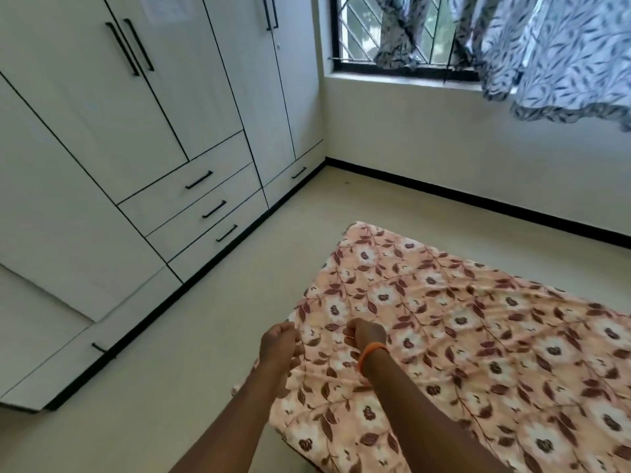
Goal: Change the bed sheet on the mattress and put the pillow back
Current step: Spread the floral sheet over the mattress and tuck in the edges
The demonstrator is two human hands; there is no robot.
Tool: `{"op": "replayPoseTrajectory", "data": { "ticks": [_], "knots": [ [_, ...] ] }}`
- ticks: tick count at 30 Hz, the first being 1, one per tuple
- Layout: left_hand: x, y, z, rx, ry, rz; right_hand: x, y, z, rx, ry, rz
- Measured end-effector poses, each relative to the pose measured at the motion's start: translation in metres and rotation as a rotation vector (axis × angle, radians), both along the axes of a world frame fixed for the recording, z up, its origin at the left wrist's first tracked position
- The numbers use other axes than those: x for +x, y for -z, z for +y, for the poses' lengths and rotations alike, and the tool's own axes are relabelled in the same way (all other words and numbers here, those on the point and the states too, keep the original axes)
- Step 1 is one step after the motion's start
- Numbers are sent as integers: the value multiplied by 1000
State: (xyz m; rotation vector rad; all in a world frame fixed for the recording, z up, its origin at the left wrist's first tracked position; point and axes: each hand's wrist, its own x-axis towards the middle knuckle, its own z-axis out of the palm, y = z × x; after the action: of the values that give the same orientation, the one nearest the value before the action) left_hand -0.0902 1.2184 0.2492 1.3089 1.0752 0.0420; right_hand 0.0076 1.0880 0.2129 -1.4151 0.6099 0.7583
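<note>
Low in the middle of the frame, the left hand [280,343] and the right hand [365,334] are both curling their fingers into the near edge of the bed sheet [454,339], pinching folds of cloth. It looks light, limp and quick to wrinkle, so gripping along the edge and corners seems wisest. Peach with brown-and-white flowers, it is lying rumpled over the mattress at lower right on the floor [191,336].
</note>
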Motion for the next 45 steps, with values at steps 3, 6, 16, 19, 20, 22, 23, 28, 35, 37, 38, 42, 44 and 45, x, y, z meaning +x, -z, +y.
{"op": "replayPoseTrajectory", "data": {
  "ticks": [3,6,16,19,20,22,23,28,35,37,38,42,44,45],
  "knots": [
    [25,9,64,-29,64,-3,12,5,52,-16,111,-6],
    [45,8,129,-25,187,8,14,12,105,-60,250,-4],
    [130,2,324,-45,523,22,48,-4,290,-16,512,46],
    [164,11,343,-69,640,39,68,6,313,-35,584,47],
    [175,14,349,-76,677,44,77,12,318,-46,618,47],
    [200,19,363,-64,738,50,100,28,330,-63,696,50],
    [214,21,372,-48,765,51,113,37,337,-55,741,58],
    [304,29,417,47,874,106,178,68,373,23,926,110],
    [401,57,397,62,1155,182,219,93,382,17,1174,110],
    [401,77,382,34,1280,255,209,110,385,12,1262,148],
    [398,91,376,1,1320,283,202,123,387,32,1314,168],
    [390,189,342,-156,1579,465,183,221,396,147,1748,221],
    [377,215,329,-242,1574,552,174,241,404,278,1905,270],
    [368,243,323,-284,1601,626,167,268,415,329,2024,298]
  ]
}}
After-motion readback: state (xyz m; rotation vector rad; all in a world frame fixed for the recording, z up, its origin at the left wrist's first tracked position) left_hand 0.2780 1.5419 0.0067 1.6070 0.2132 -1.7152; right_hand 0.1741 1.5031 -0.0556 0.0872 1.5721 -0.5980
